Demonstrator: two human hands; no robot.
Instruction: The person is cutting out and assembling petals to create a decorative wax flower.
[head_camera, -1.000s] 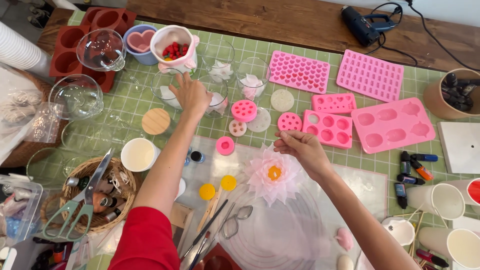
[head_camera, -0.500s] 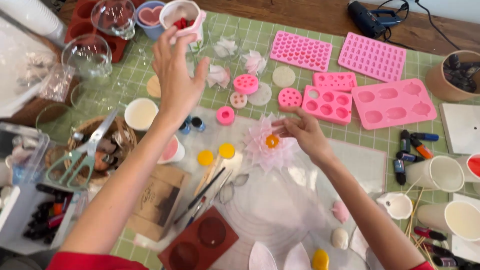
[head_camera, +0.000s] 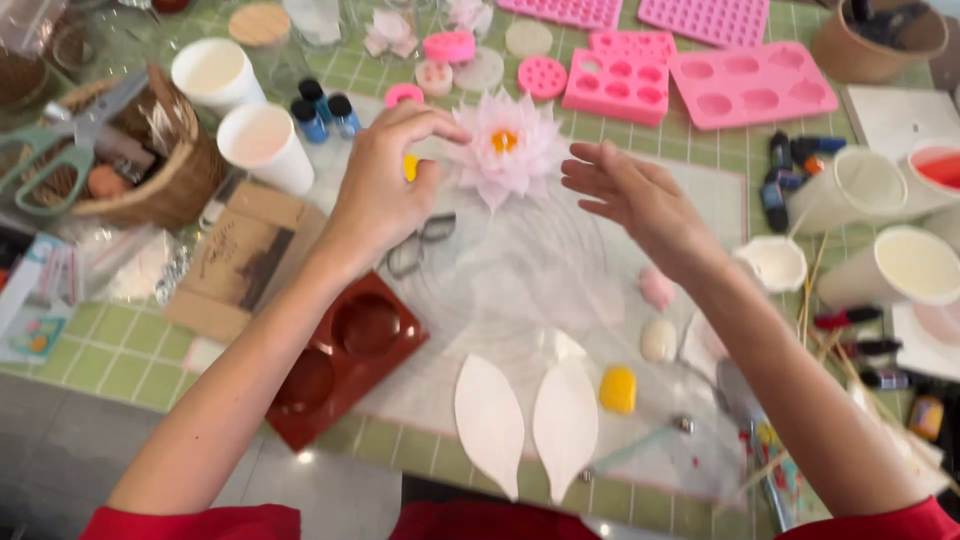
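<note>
Pale pink layered flower (head_camera: 505, 148) with an orange centre, resting on the clear sheet over the green gridded desk (head_camera: 120, 345). Left hand (head_camera: 385, 190) just beside its left petals, fingers curled, thumb and fingertips pinched near a petal edge. Right hand (head_camera: 630, 195) just right of it, open, fingers spread, holding nothing. Two white leaf shapes (head_camera: 525, 420) near the front edge.

We see the left hand (head_camera: 385, 190) and right hand (head_camera: 640, 200) flanking a pale pink flower (head_camera: 507, 148) on the counter (head_camera: 120, 345). The left fingers (head_camera: 440, 128) pinch at its petals; the right palm is spread open. Two white leaf shapes (head_camera: 525, 420) lie nearer us.
</note>
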